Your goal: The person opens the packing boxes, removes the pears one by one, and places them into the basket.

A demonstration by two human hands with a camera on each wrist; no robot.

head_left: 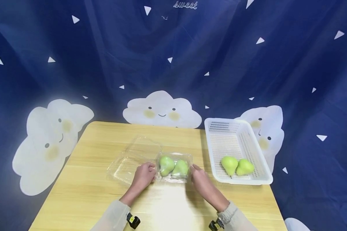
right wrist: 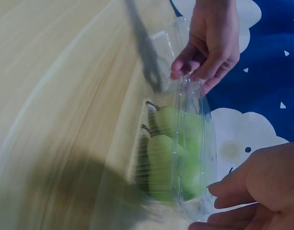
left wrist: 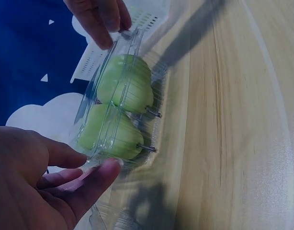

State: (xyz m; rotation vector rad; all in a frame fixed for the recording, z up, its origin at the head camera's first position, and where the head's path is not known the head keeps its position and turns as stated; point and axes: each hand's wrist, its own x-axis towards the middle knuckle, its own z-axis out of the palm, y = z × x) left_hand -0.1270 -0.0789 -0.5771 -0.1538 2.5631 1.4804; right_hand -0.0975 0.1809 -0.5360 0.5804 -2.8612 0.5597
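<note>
A clear plastic container [head_left: 174, 154] with two green pears [head_left: 166, 165] inside lies on the table, its lid down over them. At its left end my left hand [head_left: 144, 175] pinches the rim; in the left wrist view, thumb and fingers of this hand [left wrist: 56, 177] meet at the container's corner. My right hand [head_left: 200, 181] holds the opposite end, and the right wrist view shows this hand [right wrist: 262, 187] with its fingertips at the rim. Both pear stems [left wrist: 149, 148] point toward the container's near side.
An open clear plastic container [head_left: 127, 163] lies on the wooden table [head_left: 84, 192] left of the filled one, close to my left hand. To the right stands a white perforated basket [head_left: 240, 182] with two green pears [head_left: 229, 164]. A blue curtain [head_left: 150, 48] hangs behind.
</note>
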